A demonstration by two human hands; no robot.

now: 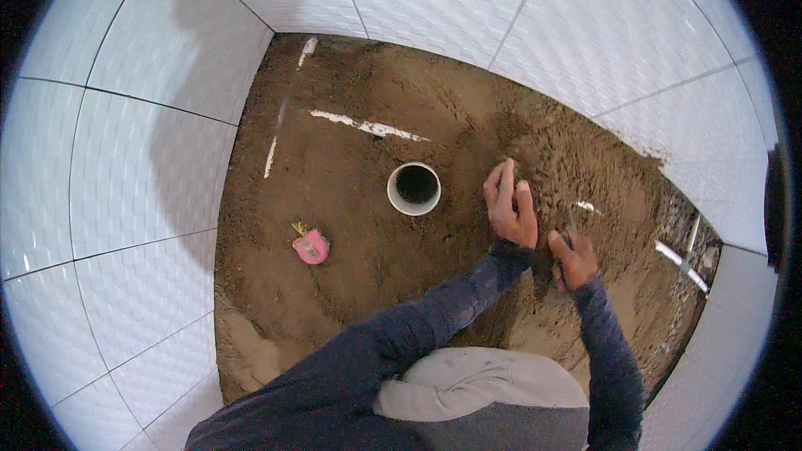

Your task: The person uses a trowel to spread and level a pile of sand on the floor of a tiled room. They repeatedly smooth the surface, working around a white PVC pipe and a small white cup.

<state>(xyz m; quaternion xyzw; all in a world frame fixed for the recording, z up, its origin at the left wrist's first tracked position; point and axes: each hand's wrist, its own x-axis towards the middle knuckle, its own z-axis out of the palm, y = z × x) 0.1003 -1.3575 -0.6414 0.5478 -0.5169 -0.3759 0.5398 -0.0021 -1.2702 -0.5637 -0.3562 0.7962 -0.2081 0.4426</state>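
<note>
My left hand point(511, 207) reaches down to the brown soil point(351, 192), its fingers stretched out and the thumb apart. The fingertips touch a rough, loosened patch of earth. Just to the right and nearer, my right hand point(576, 262) is closed around a dark-handled tool point(570, 240). A thin greyish part of it sticks up past the fingers; the fist hides the rest, so its exact kind is unclear. Left of my left hand, a round white pipe point(392, 193) opens upward from the ground, dark inside.
A pink tape measure point(311, 247) lies on the soil at left. White pipe lengths show at the surface, one long piece point(368, 125) beyond the round opening and a jointed white pipe point(681, 266) at far right. White tiled walls point(159, 167) enclose the floor.
</note>
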